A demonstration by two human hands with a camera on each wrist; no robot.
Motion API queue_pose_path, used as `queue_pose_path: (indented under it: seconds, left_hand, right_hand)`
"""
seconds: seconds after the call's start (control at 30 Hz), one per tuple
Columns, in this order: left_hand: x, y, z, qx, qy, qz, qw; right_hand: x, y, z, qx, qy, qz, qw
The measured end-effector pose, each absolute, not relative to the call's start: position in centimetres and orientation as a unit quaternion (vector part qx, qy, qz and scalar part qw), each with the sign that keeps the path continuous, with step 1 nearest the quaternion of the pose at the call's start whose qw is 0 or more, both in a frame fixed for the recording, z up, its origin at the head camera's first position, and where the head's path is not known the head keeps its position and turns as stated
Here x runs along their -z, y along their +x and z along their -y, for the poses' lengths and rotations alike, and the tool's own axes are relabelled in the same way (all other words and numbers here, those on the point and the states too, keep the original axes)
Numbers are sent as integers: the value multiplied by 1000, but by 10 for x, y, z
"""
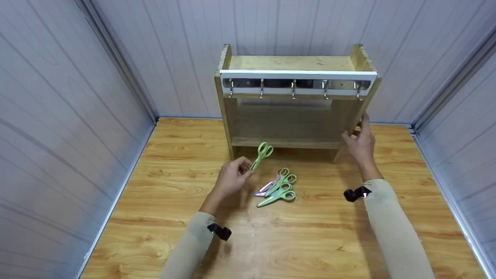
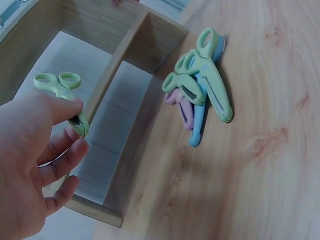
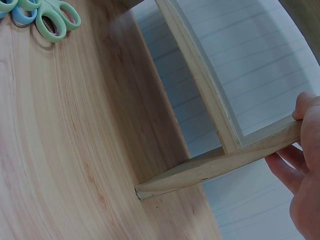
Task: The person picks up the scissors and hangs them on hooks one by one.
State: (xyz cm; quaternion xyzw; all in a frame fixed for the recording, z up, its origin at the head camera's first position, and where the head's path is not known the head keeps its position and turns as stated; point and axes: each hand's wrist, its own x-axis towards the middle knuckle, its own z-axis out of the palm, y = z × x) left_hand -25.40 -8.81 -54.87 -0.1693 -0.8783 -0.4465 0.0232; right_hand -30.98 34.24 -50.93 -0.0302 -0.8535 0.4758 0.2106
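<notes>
1 grn scissors (image 2: pixel 62 91), L hand (image 1: pixel 231 176) pinching, R hand (image 1: pixel 361 146) prob. gripping rack (image 1: pixel 286 122)

Head view bright, wrist views dimmer; tabletop (image 1: pixel 302 248) softly shadowed.

Head view looks forward and down; closer wrist views share shelf (image 1: pixel 290 62) and scissors (image 1: pixel 273 198) from opposite sides.

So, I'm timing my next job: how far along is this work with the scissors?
Looks done: the wooden rack stands upright, though its hooks are bare. In hand: the left hand pinches green scissors by the blade end; the right hand grips the rack's side. Left to do, probably: the scissors pile on the tabletop.
</notes>
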Motion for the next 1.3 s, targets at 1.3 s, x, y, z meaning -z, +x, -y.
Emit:
queue_pose_path:
  seconds: [1.3]
  left_hand:
    - [485, -268, 109, 507, -195, 830, 124]
  right_hand:
    - [514, -311, -344, -473, -25, 855, 213]
